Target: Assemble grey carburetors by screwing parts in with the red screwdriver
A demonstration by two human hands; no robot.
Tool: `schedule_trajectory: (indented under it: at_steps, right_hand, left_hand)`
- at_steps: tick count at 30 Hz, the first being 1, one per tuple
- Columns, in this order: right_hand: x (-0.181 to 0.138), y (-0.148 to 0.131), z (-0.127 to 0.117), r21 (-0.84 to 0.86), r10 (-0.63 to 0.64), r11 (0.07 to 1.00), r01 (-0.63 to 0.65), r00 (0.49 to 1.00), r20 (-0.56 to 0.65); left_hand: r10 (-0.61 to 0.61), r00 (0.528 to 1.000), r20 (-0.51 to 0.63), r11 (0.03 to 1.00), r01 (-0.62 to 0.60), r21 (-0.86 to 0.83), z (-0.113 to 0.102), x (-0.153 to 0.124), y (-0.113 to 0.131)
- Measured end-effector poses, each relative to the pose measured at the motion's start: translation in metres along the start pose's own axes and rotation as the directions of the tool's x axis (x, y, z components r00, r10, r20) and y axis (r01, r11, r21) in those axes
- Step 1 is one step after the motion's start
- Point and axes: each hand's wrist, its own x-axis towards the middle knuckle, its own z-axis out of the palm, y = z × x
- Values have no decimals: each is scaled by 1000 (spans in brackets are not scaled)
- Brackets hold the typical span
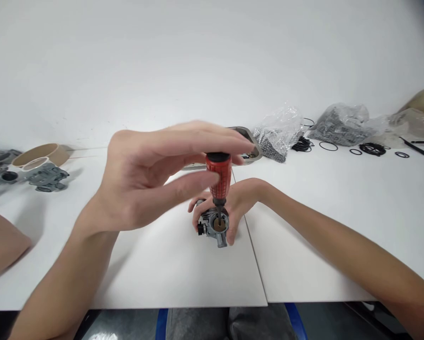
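A screwdriver (223, 185) with a red handle and black cap stands upright in the middle. My left hand (144, 172) is closed around its handle, thumb on the near side and fingers over the top. The blade points down into the round bore of a small grey metal carburetor (212, 234), meeting the brass-coloured disc inside. On the white table, my right hand (239, 200) grips the carburetor from behind and the right, fingers at its left side and thumb at its right. Part of the carburetor is hidden by my fingers.
Behind my hands lies a metal tray (256, 153). Plastic bags of small grey parts (342, 125), black rubber rings (373, 149) and black tools (415, 146) lie at the back right. More carburetors (47, 177) and a tape roll (57, 153) sit left. Another person's arm (2, 243) rests at left.
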Motion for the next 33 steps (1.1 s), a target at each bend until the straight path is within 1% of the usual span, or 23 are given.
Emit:
schedule_trajectory:
  at_steps: [2,3,5,7,8,10,12,14,15,17,18,20,22,23,24,25,27,28,30,33]
  right_hand:
    - [0,0,0,6,2,1000,-2,1000,2]
    - [0,1,0,-2,-1,1000,1,1000,-2]
    - [0,0,-1,-27,-16,1000,16,1000,-8]
    - [0,0,-1,-26,-23,999,23,1000,5]
    - [0,0,-1,-7,-14,1000,14,1000,9]
    - [0,0,0,46,21,999,-22,1000,18]
    - [0,1,1,72,40,997,-42,999,17]
    - [1,2,1,31,20,999,-20,1000,3]
    - [1,2,1,-3,2,1000,-2,1000,-7]
    - [1,2,1,-52,-24,998,23,999,-23]
    - [1,2,1,-53,-25,998,23,999,-24]
    - [0,1,0,-14,-6,1000,5,1000,-10]
    - [0,0,0,21,16,1000,-16,1000,1]
    - [0,-1,0,19,20,1000,-20,1000,-4]
    - [0,-1,0,5,17,1000,-17,1000,-13]
    - [0,-1,0,-17,9,1000,-10,1000,-23]
    - [0,0,0,-46,-10,999,9,999,-31]
    - [0,1,-1,-44,-22,999,21,999,-24]
    - [0,2,-1,-19,-38,999,38,999,-3]
    - [0,3,-1,6,-33,999,33,999,5]
  left_hand:
    - [39,999,-25,999,-38,28,0,0,-1]
    - [38,998,-45,999,-36,27,0,-1,-1]
    - [-12,997,-73,1000,11,-4,0,-1,-1]
    - [-47,998,-36,999,47,-26,0,-1,-1]
    - [-46,999,-5,999,46,-20,0,0,-1]
    - [10,1000,28,1000,-11,8,-1,1,-2]
    - [70,997,-13,997,-69,25,0,1,-3]
    - [41,996,-77,999,-41,-1,0,-1,-4]
    - [4,997,-78,1000,-6,-20,0,-1,-3]
    - [-63,997,-46,997,61,-42,-1,-2,-3]
    - [-75,997,-9,996,75,-40,-1,-2,-3]
    - [-31,999,28,999,32,-25,-2,-1,-5]
    - [40,999,-7,999,-40,-3,-1,0,-6]
    - [55,998,-31,998,-55,6,-1,1,-6]
    - [55,997,-51,998,-55,8,0,1,-6]
    - [29,998,-59,1000,-29,6,0,0,-5]
    - [-44,999,-26,999,44,-1,0,-1,-3]
    - [-58,998,-2,998,58,2,-1,-2,-2]
    - [-48,999,7,999,47,20,-2,-4,-2]
    - [-4,998,-55,1000,6,25,-1,-5,-3]
